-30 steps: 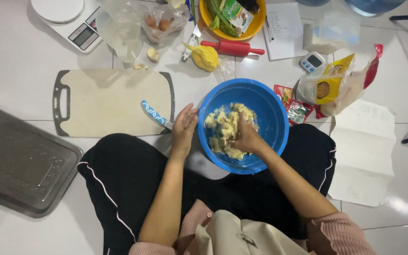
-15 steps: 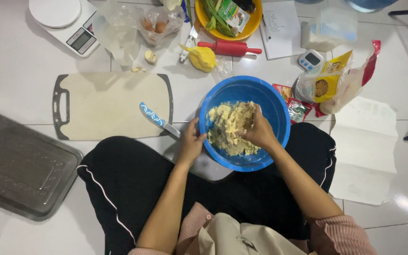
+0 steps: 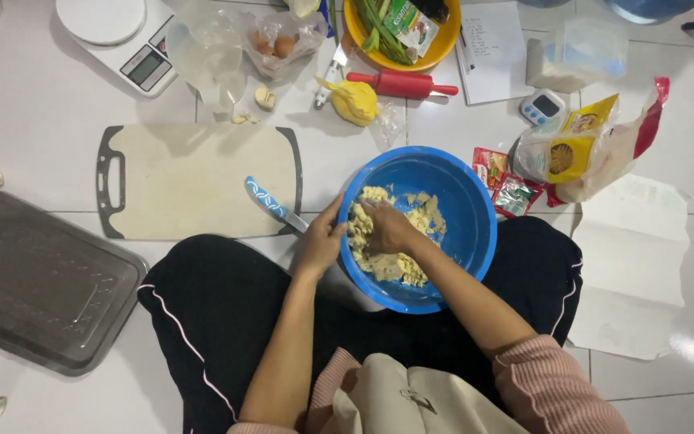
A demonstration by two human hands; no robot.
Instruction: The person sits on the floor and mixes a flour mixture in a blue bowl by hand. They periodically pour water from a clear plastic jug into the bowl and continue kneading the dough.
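Note:
A blue bowl [image 3: 467, 201] rests tilted on my lap, holding crumbly pale yellow dough [image 3: 379, 261]. My right hand [image 3: 387, 227] is inside the bowl, fingers pressed into the dough. On the bowl's left rim sits my left hand [image 3: 320, 241], gripping it from outside. A knife with a blue patterned handle [image 3: 271, 202] lies just left of that hand, across the corner of a beige cutting board [image 3: 194, 181].
A dark metal baking tray [image 3: 38, 281] lies at the left. Behind the board are a white kitchen scale [image 3: 122, 36], bagged eggs [image 3: 275, 40], a red rolling pin [image 3: 403, 83], a yellow bowl [image 3: 399, 32], flour bags [image 3: 580, 149] and white paper [image 3: 632, 265].
My right hand has moved leftward in the bowl, kneading the dough. My left hand has stayed on the bowl's rim, and the bowl shifted slightly.

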